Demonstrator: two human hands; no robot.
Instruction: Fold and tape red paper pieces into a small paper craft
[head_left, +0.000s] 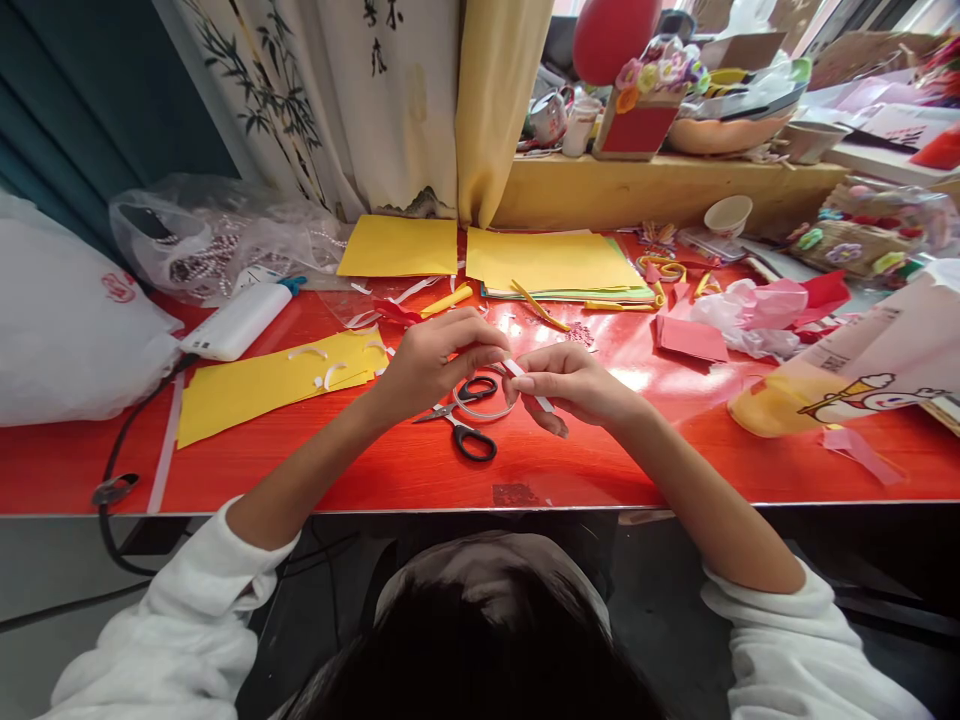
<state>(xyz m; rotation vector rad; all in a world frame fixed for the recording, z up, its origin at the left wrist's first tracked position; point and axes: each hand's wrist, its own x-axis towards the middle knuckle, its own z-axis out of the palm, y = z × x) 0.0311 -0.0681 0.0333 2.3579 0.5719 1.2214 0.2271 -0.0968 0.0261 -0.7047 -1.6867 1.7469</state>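
Evidently the white strip (pixel 543 403) is the thing to watch: it sits between both hands, above the red table (pixel 600 475). As I see it through the head camera, the right hand (pixel 574 385) pinches it between thumb and fingers, and the left hand (pixel 454 350) has its fingertips drawn narrow at the upper end. A thin pale ring (pixel 484 416) shows just below; I cannot tell whether the fingers hold it too. From my end, I'd want light, even tension and a flat strip, since it looks prone to creasing, and wrists clear of the open scissors (pixel 456 422) beneath.

Further out, I see yellow sheets (pixel 255 400) with white scraps to the left, a yellow paper stack (pixel 551 262) at the back and red paper (pixel 690 340) to the right. Bags crowd the left end. Beyond, I have a painted curtain (pixel 405 110) and a cluttered ledge (pixel 660 192) under a red balloon (pixel 611 40).
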